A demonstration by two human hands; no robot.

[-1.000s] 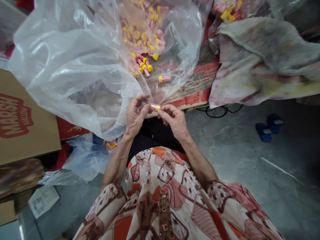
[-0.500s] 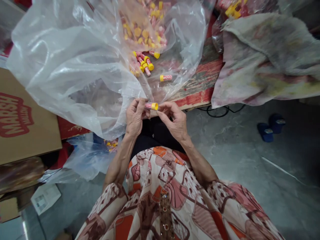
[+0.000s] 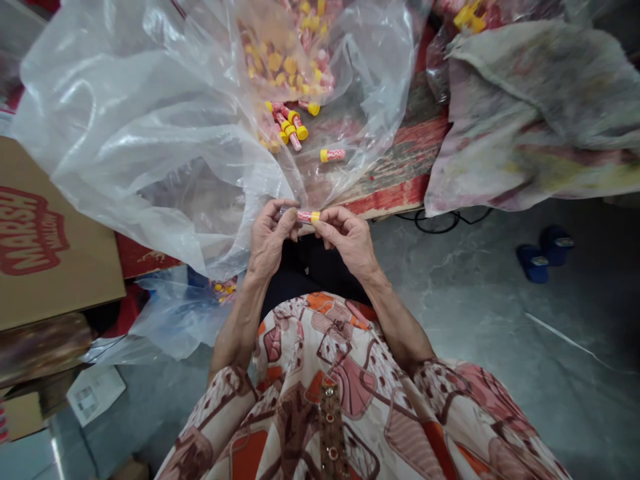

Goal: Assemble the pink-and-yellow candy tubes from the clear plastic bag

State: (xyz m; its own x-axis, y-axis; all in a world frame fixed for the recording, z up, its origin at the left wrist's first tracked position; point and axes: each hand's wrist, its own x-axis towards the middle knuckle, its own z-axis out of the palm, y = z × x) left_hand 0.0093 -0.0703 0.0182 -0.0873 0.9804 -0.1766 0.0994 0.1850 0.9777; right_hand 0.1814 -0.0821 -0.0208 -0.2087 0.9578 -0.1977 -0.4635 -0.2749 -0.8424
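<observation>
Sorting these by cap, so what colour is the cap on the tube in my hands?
Yellow cap on a pink patterned tube, in the head view.

2 hands [image 3: 310, 233], 1 tube [image 3: 306, 215] held, 1 loose tube [image 3: 332, 155], 2 blue slippers [image 3: 543, 253], 1 cardboard box [image 3: 45, 253]

Clear glossy plastic bag [image 3: 150, 133] crinkling and shining, matt brown cardboard box [image 3: 45, 247] lying flat, rumpled cloth sheet [image 3: 540, 113], smooth grey concrete floor [image 3: 500, 320] gleaming faintly.

Red "MARSH" lettering on the cardboard box [image 3: 45, 253] at left
</observation>
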